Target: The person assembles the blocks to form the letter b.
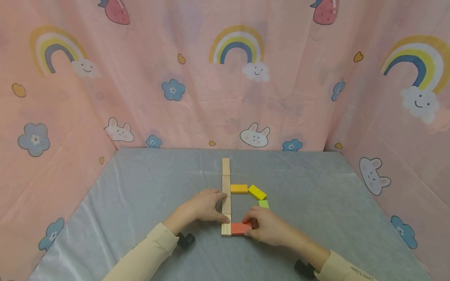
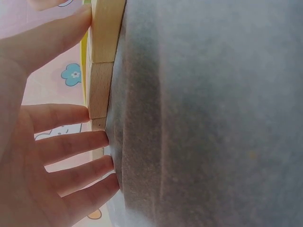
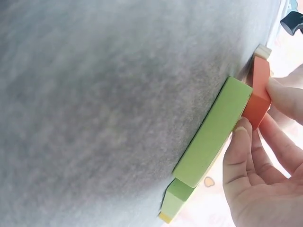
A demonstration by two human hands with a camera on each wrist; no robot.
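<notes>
A straight row of several plain wooden blocks (image 1: 226, 185) runs away from me on the table. Along its left side my left hand (image 1: 205, 205) spreads its fingers, the fingertips and thumb touching the blocks. My right hand (image 1: 270, 227) pinches a red block (image 1: 240, 228) that lies against the row's near end. In the right wrist view, a long green block (image 3: 213, 132) meets the red block, and a second green block (image 3: 177, 196) follows it. Farther back, an orange block (image 1: 239, 189) touches the row, with a tilted yellow block (image 1: 257, 192) at its right end.
Grey cloth covers the table (image 1: 140, 183). A pink patterned curtain (image 1: 218, 101) hangs behind it and along both sides. The right hand hides part of the curved line of coloured blocks in the head view.
</notes>
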